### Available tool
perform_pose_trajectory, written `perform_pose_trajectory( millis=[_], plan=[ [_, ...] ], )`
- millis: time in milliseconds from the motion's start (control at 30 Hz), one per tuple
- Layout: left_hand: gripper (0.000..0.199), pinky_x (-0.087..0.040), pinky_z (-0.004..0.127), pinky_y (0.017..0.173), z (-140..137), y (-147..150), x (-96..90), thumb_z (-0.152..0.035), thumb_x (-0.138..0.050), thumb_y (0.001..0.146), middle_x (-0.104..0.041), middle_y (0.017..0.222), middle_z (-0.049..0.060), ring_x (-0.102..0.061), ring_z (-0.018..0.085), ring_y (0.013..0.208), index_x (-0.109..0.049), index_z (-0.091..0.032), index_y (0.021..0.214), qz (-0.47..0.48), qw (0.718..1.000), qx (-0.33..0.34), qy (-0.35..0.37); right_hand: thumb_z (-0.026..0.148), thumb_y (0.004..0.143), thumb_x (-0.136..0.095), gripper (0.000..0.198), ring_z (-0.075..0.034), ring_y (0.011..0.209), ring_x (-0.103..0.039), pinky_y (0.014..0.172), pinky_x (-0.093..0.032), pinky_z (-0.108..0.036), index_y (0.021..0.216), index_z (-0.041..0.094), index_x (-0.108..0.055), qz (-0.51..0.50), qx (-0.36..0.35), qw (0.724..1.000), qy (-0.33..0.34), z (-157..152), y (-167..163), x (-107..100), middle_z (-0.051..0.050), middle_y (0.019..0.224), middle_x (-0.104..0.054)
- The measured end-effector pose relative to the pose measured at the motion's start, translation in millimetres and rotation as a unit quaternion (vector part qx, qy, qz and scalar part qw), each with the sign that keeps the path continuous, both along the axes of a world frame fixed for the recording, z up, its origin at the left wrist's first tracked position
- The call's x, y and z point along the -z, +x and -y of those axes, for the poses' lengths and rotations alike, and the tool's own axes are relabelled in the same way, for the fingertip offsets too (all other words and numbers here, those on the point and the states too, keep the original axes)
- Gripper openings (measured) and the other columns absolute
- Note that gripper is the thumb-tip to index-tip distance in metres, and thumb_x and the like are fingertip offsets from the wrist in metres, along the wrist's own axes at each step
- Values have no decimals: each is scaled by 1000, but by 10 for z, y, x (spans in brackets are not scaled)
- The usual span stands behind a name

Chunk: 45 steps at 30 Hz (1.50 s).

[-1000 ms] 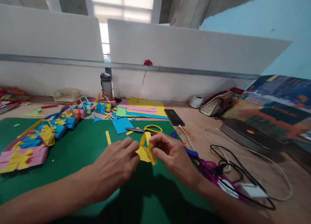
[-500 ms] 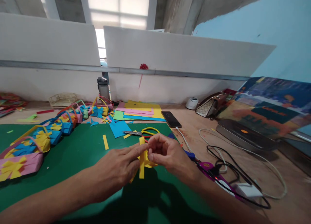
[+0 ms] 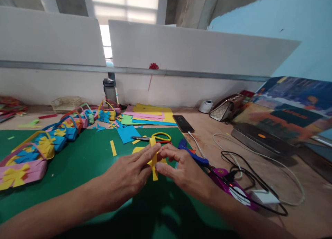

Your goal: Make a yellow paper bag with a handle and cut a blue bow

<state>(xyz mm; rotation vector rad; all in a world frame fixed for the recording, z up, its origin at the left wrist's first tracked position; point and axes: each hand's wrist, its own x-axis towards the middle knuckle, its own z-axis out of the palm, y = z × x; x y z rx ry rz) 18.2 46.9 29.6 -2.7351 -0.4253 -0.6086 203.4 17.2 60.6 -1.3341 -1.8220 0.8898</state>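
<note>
Yellow paper strip (image 3: 155,171), upright between two hands, left hand (image 3: 131,171) with grip closed on it, right hand (image 3: 183,168) curled at its right edge, hold unclear, scissors (image 3: 145,138) just beyond, green mat (image 3: 88,159) below.

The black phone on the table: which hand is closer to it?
Right. The right hand is almost straight in front of the phone, on the wearer's side; the left hand is also on that side, but farther left.

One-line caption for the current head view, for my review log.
Left hand and right hand meet at a yellow paper strip over a green mat, with scissors lying beyond.
</note>
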Motion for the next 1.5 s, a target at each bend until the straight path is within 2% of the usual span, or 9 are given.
perform_pose_trajectory(
  millis=[233, 367, 467, 533, 700, 933, 1033, 1267, 1500],
  plan=[
    [27, -50, 37, 94, -9, 39, 33, 4, -35, 80, -51, 131, 24, -45, 29, 126, -59, -7, 85, 16, 1000, -4, 15, 15, 69, -58, 9, -19, 86, -56, 84, -40, -33, 61, 17, -61, -39, -22, 999, -29, -50, 4, 26, -2, 83, -60],
    [21, -50, 38, 89, 42, 6, -24, -1, -38, 83, -52, 129, 22, -45, 30, 124, -55, -12, 78, 50, 999, -13, 12, 19, 68, -58, 10, -13, 63, -49, 62, -39, -26, 58, 18, -55, -68, 13, 997, -18, -36, 78, -60, 3, 65, -52],
    [19, -50, 29, 63, 104, -28, -80, -4, -39, 82, -64, 99, 14, -62, 22, 87, -52, -15, 77, 75, 996, -43, -20, 22, 68, -58, 10, -9, 51, -39, 48, -30, -23, 60, 18, -56, -76, 6, 995, -59, 13, 129, -146, 5, 55, -46],
    [19, -42, 27, 51, 134, -38, -113, -5, -38, 82, -62, 75, 6, -56, 16, 61, -50, -17, 74, 55, 995, -62, -58, 23, 67, -59, 10, -9, 49, -37, 46, -27, -22, 58, 17, -57, -71, -3, 994, -85, 54, 137, -191, 5, 53, -47],
    [16, -28, 24, 47, 134, -41, -186, -7, -41, 79, -55, 66, -1, -46, 12, 52, -50, -18, 74, 1, 974, -119, -190, 22, 66, -59, 12, -7, 46, -33, 43, -23, -22, 57, 16, -61, -64, -22, 992, -103, 122, 86, -212, 5, 49, -46],
    [14, -26, 22, 50, 49, -26, -433, -6, -42, 71, -47, 59, -4, -39, 8, 53, -50, -16, 66, 24, 914, -94, -394, 13, 71, -60, 14, -12, 61, -52, 59, -41, -25, 59, 19, -63, -4, 4, 990, 140, 127, 0, -118, 2, 62, -56],
    [14, -21, 20, 42, -58, 2, -505, -3, -39, 65, -33, 53, -6, -28, 6, 47, -45, -16, 60, 18, 852, -71, -518, 12, 70, -62, 11, -15, 76, -58, 71, -44, -27, 63, 20, -66, 9, 12, 978, 207, 78, -1, -100, -1, 80, -60],
    [24, -25, 17, 43, -335, 15, -391, -12, -40, 67, -41, 58, -5, -33, 6, 50, -61, -10, 78, 30, 734, -37, -677, 14, 72, -60, 11, -18, 79, -63, 78, -46, -32, 62, 19, -63, -17, 13, 992, 122, -104, 31, -10, -1, 78, -67],
    [25, -23, 19, 45, -425, 80, -256, -21, -47, 68, -44, 58, -4, -32, 7, 50, -66, -9, 79, 59, 682, -61, -726, 11, 73, -58, 15, -17, 82, -62, 80, -45, -32, 60, 19, -57, -13, 20, 994, 110, -164, 22, 66, -1, 83, -65]
  ],
)
